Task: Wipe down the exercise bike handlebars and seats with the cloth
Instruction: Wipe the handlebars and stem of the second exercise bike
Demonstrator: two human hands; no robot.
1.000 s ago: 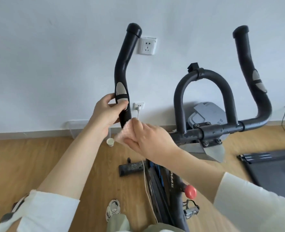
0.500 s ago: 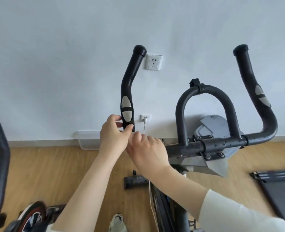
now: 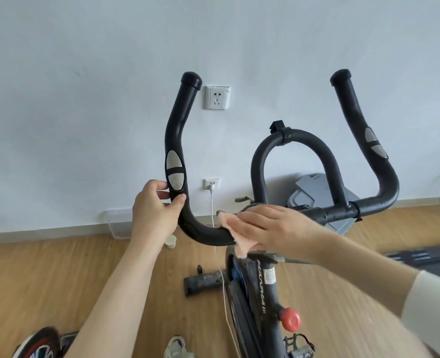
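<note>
a pale wall (image 3: pixel 84 99) fills the upper half of the view, and a wooden floor (image 3: pixel 46 280) runs across the lower half. the exercise bike (image 3: pixel 265 280) stands at about 5 o'clock from the centre, its frame running down to the bottom edge. its black handlebars (image 3: pixel 177 125) spread across the middle: one horn rises at 11 o'clock, the other at 2 o'clock, with a rounded loop (image 3: pixel 298 136) between them. a dark treadmill deck (image 3: pixel 425 257) lies on the floor at 4 o'clock, and a grey machine (image 3: pixel 314 189) sits against the wall behind the loop.

the left hand (image 3: pixel 153 210), at 9 o'clock, grips the left horn just below its silver pad (image 3: pixel 175 169), fingers and thumb curled round the tube. the right hand (image 3: pixel 273 228), just right of centre, lies flat with its fingers straight and close together, pressing the cloth (image 3: pixel 233 229) onto the low bend of the bar. the pinkish cloth drapes over that bend, one corner hanging below it.

a clear tub (image 3: pixel 115 223) sits by the skirting at 8 o'clock. a black bar (image 3: pixel 203 281) lies on the floor at 6 o'clock. one wall socket (image 3: pixel 216 97) is at 12 o'clock beside the left horn; a lower socket (image 3: pixel 212 183) holds a plug with a white cable (image 3: pixel 220 267) hanging down. a red knob (image 3: pixel 290 319) sticks out of the frame at 5 o'clock, and a small cup (image 3: pixel 170 241) stands on the floor below the left hand.
</note>
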